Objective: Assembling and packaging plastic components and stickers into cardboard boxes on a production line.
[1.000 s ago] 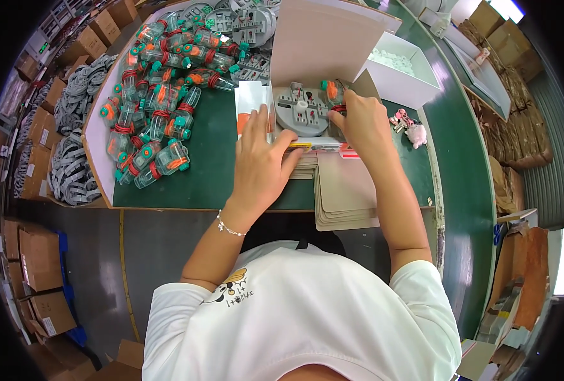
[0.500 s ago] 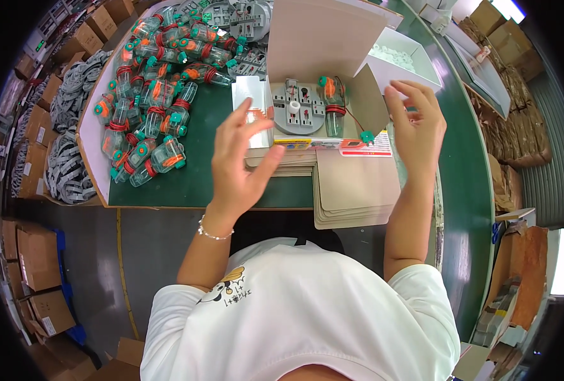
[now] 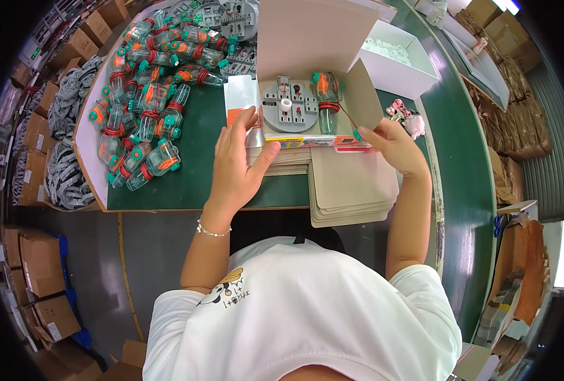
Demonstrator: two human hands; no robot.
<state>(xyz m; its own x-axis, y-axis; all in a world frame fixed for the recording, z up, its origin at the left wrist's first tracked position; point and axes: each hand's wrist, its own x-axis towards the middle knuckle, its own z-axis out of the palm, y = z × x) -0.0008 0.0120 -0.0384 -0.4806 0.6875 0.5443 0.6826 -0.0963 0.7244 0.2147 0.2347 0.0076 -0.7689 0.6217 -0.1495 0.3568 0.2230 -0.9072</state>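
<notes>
In front of me an open cardboard box (image 3: pixel 366 95) with a raised lid holds a round grey plastic base (image 3: pixel 272 118) and a clear bottle (image 3: pixel 328 117). The bottle has orange and green fittings, and a thin red cord runs from it to a small green piece (image 3: pixel 357 134) at the box's front right corner. My right hand (image 3: pixel 401 151) pinches that green piece between thumb and fingertips. Against the box's left side flap (image 3: pixel 241 95) rests my left hand (image 3: pixel 234 162), fingers stretched and thumb apart, gripping nothing.
Many similar bottles (image 3: pixel 152 98) lie heaped at the left, with more grey bases (image 3: pixel 238 19) behind them. Flat cardboard sheets (image 3: pixel 351 184) are stacked under the box and overhang the table's front edge. A white tray (image 3: pixel 399 76) of small white parts stands right, near a pink fluffy trinket (image 3: pixel 414 125).
My right hand has come down and left from above the box's right side and taken hold of the green piece. My left hand has come closer to the left flap. The box sits slightly further left.
</notes>
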